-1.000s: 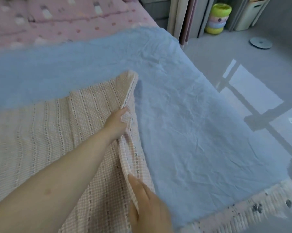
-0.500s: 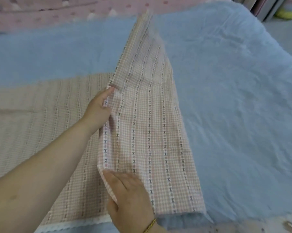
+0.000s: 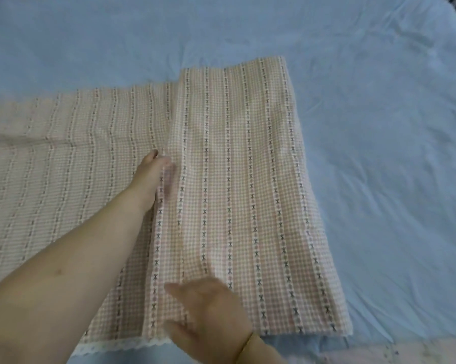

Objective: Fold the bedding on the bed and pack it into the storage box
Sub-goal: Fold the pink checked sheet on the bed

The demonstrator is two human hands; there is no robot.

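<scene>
Fingers (image 3: 178, 287) of the right hand (image 3: 211, 308) lie straight and spread, pressing flat on the near end of the checked blanket (image 3: 242, 179) and gripping nothing. Beside them runs a white lace trim (image 3: 116, 346). Farther up, the left hand (image 3: 150, 174) pinches the folded flap's edge, its fingers tucked beneath. The checked blanket lies partly folded on the blue sheet (image 3: 379, 153). It looks thin, light and limp, so corners and edges seem the best holds. No writing is readable.

One checked blanket (image 3: 247, 179), one blue sheet (image 3: 379, 127), two hands, left hand (image 3: 153, 177), right hand (image 3: 211, 308), one bracelet (image 3: 244, 344).
</scene>
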